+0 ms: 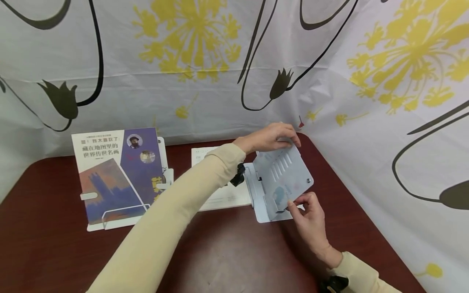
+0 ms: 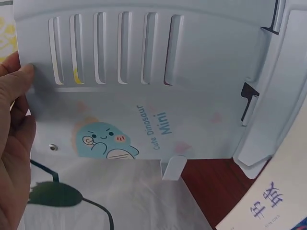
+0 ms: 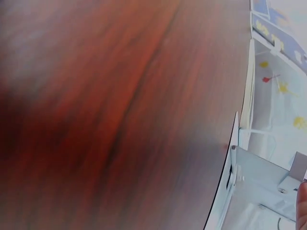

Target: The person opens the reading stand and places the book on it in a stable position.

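A pale blue-white metal book stand lies at the table's right side, its slotted panel raised at a slant from the flat base. My left hand grips the panel's far edge. In the left wrist view, the left thumb lies over that edge, beside a panel printed with a dinosaur. With thumb and fingers, my right hand pinches the panel's near edge by a small bent clip. Only a fingertip of the right hand enters the right wrist view.
At the left, another white stand holds an upright purple and white book behind a wire rest. A white book lies flat between the stands, partly behind the left sleeve. A flower-patterned curtain borders the dark red table.
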A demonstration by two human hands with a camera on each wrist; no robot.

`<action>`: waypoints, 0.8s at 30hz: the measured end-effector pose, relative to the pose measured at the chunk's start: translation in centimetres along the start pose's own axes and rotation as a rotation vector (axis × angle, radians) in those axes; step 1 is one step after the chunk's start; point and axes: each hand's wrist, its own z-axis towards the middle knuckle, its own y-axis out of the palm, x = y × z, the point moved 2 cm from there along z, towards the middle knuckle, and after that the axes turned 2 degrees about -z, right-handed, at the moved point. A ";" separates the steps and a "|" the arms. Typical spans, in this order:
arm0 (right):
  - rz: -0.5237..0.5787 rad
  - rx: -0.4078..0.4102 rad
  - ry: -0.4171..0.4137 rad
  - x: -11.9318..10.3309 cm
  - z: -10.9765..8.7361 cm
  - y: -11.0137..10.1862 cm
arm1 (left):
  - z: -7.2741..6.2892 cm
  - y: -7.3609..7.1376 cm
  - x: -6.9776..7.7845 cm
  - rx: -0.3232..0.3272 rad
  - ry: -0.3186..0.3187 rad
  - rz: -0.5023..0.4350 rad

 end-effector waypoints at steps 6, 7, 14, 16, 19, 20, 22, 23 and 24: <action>0.036 0.007 0.056 1.2 -0.2 0.6 | -1.3 -0.5 -0.2 0.073 0.015 -0.070; 0.042 0.010 0.076 1.3 -0.2 0.6 | -1.5 -0.5 -0.3 0.082 0.016 -0.079; 0.139 0.042 0.392 1.6 -0.4 0.6 | -2.5 -0.8 -0.2 0.124 -0.015 -0.151; 0.170 0.042 0.464 1.6 -0.4 0.6 | -2.8 -0.9 -0.2 0.137 -0.021 -0.161; 0.245 0.051 0.518 1.5 -0.4 0.7 | -3.2 -1.2 -0.1 0.160 -0.003 -0.165; 0.265 0.051 0.523 1.4 -0.4 0.7 | -3.3 -1.2 -0.1 0.167 0.006 -0.165; 0.295 0.052 0.527 1.3 -0.5 0.7 | -3.5 -1.2 0.0 0.179 0.019 -0.169; 0.306 0.053 0.526 1.3 -0.5 0.7 | -3.6 -1.2 0.0 0.183 0.022 -0.169; 0.315 0.050 0.527 1.3 -0.6 0.7 | -3.6 -1.2 0.0 0.185 0.022 -0.170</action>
